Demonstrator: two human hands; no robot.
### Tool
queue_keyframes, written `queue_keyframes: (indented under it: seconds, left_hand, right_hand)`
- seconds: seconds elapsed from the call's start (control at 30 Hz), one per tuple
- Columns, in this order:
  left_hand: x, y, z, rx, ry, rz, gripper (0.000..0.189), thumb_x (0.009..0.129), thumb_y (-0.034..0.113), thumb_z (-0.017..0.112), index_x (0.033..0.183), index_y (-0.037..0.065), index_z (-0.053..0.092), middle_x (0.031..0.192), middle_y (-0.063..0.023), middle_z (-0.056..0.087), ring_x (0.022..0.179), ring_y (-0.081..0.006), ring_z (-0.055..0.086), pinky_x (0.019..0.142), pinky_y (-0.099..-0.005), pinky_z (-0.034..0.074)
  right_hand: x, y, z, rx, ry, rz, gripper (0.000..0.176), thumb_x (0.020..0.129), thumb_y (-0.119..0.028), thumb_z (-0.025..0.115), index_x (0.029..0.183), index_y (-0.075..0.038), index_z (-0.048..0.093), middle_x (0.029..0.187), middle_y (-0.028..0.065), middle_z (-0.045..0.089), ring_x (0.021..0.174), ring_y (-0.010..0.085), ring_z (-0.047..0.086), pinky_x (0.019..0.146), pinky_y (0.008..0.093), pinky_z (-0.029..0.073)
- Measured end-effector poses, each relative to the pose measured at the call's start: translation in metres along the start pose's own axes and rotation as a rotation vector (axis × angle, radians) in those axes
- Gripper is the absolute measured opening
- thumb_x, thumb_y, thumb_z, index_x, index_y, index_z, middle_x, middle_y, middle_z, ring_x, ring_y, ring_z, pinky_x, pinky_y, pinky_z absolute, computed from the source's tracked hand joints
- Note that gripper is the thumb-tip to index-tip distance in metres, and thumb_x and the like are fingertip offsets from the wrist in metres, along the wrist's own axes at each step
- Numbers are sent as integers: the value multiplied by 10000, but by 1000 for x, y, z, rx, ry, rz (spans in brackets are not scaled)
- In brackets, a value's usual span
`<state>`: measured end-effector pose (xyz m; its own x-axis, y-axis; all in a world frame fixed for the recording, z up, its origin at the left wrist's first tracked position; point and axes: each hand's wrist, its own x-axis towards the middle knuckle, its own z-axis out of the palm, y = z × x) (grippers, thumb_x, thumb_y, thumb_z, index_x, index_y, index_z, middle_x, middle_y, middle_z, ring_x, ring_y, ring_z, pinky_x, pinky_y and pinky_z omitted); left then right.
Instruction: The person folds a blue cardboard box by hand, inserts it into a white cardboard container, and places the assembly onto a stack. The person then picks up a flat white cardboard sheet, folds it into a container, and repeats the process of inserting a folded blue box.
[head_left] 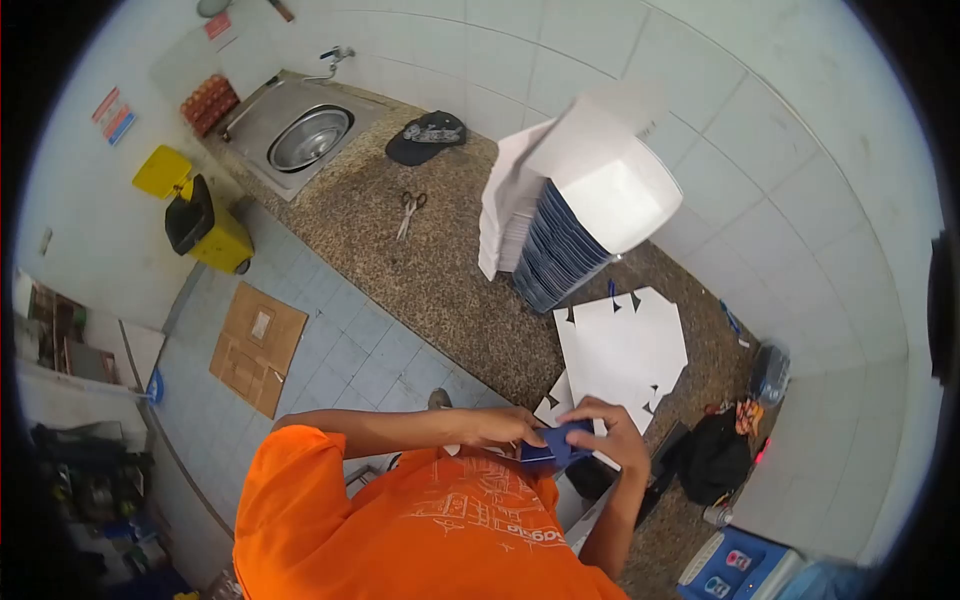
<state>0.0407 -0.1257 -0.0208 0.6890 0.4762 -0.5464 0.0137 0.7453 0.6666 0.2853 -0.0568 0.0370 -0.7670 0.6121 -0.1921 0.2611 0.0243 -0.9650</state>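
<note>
A dark blue folded cardboard piece (548, 455) is held close against the front of my orange shirt, at the counter's front edge. My left hand (503, 428) grips its left side, with the thumb over the blue face. From the right, my right hand (612, 437) is bent over its other side, fingers curled onto it. Just beyond both hands lie flat white card sheets (625, 345) with notched edges. Farther back, a tall stack of nested blue card trays with white insides (565, 245) leans beside a pile of white card (510, 225).
Scissors (408, 213) and a black cap (427, 138) lie on the granite counter (465, 310), left of the stack. A sink (310, 140) is at the far left. Black cloth (715, 460) and a blue cooler (738, 568) are at right. Flattened cardboard (258, 345) lies on the floor.
</note>
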Motion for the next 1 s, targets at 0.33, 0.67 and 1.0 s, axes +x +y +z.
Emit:
queue_keyframes:
  seconds: [0.33,0.67,1.0]
  left_hand:
    - [-28,19,-14,110,217,265,308,1050,317,582,1030,33,699,725,-5,649,560,-70,569,518,-249,459]
    - [-8,36,5,-1,152,546,266,1000,220,690,1212,60,675,948,13,726,796,-34,635,671,-202,517]
    - [92,58,59,-13,599,846,148,1016,156,637,1099,34,646,966,3,678,833,-66,620,729,-257,534]
  right_hand:
    - [19,-35,38,-238,553,4,198,806,-38,788,993,-26,725,996,84,660,972,214,633,870,332,493]
    - [13,-8,81,-366,1120,-405,196,954,-104,632,1118,0,655,1151,172,566,1107,352,565,949,442,454]
    - [-12,22,55,-896,1161,-276,421,765,-11,822,1170,-38,709,1172,147,696,1072,337,645,942,438,505]
